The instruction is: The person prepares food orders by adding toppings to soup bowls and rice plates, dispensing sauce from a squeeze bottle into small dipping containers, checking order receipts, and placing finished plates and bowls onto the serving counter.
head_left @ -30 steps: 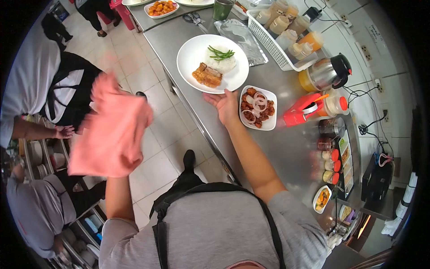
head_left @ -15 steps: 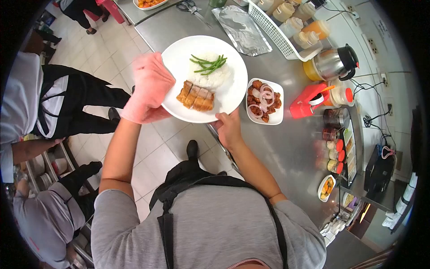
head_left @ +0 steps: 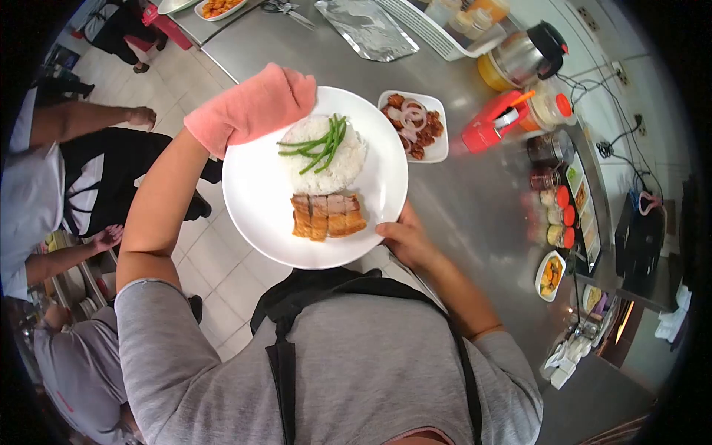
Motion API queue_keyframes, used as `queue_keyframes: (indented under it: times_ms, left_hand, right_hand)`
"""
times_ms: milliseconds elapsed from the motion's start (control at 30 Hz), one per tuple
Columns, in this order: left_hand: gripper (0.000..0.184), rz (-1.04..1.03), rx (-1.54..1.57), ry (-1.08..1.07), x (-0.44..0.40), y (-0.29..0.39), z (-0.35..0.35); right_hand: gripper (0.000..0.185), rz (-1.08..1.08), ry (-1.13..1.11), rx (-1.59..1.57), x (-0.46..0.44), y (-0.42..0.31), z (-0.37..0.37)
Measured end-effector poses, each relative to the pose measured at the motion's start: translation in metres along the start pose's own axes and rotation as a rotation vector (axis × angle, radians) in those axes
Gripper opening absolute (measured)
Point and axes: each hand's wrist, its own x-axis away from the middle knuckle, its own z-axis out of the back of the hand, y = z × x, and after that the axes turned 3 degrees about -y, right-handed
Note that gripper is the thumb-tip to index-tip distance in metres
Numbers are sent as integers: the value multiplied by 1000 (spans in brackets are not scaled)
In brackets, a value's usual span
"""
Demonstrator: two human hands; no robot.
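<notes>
A round white plate (head_left: 248, 211) is held in front of my chest. On it are a mound of white rice (head_left: 348, 159), several green beans (head_left: 322, 148) laid over the rice, and a row of sliced crispy pork (head_left: 326, 216). My left hand is wrapped in a pink cloth (head_left: 256, 104) that lies against the plate's upper left rim; its fingers are hidden under the fabric. At the lower right rim, my right hand (head_left: 404, 236) grips the plate, thumb on top.
A steel counter (head_left: 475, 200) runs along the right, bearing a white bowl of glazed meat with onion rings (head_left: 415, 126), a red object (head_left: 493, 126), a metal jug (head_left: 519, 55), spice jars (head_left: 560, 215) and a foil pouch (head_left: 367, 30). Co-workers (head_left: 67, 178) stand at the left.
The plate has come closer to my body and tilted toward me. The pink cloth has shifted along its rim to the top. A co-worker at the left has stretched out an arm.
</notes>
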Motion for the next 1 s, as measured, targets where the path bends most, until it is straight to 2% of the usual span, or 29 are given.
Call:
queue_keyframes:
  times_ms: [67,133,167,233,300,367,400,433,467,533,567,633,700,733,800,900,1000]
  left_hand:
    - [26,154,808,55,-5,20,12]
    - [32,268,1211,91,-10,43,31]
    - [35,308,1215,110,-11,54,41]
    - [45,249,1307,138,-12,79,61]
    - [37,640,2241,238,-26,121,70]
    - [31,854,2738,558,-57,170,62]
    - [22,851,2650,699,-60,196,25]
    - [14,802,2553,693,-63,212,35]
    - [8,752,2457,685,-65,231,49]
    - [10,791,2423,668,-78,260,67]
    - [15,813,2408,658,-83,271,73]
    - [46,330,1487,384,-81,246,123]
    - [69,28,968,237,-86,223,167]
    - [77,-51,921,217,-95,213,180]
    - [72,-202,789,183,-112,204,182]
    - [40,-359,449,167,-138,194,168]
    - [23,-369,-67,210,-175,204,156]
  right_hand:
    - [73,-35,-68,100,11,-7,35]
    - [70,11,-27,17,29,-26,55]
    - [69,35,-8,-24,38,-30,60]
    - [71,237,31,-173,58,-13,70]
    - [73,509,39,-270,74,23,79]
    - [70,682,134,-248,87,59,56]
    - [69,770,183,-234,89,72,45]
    - [63,830,345,-291,88,82,42]
    - [62,794,396,-341,96,83,46]
    - [59,722,488,-440,115,77,54]
    - [58,791,477,-378,128,72,61]
    - [58,823,490,-389,152,77,78]
    - [58,845,561,-380,173,79,84]
    - [57,812,565,-365,186,78,85]
    - [56,745,570,-334,210,77,87]
    - [57,687,546,-352,234,77,91]
    - [58,628,493,-282,250,81,103]
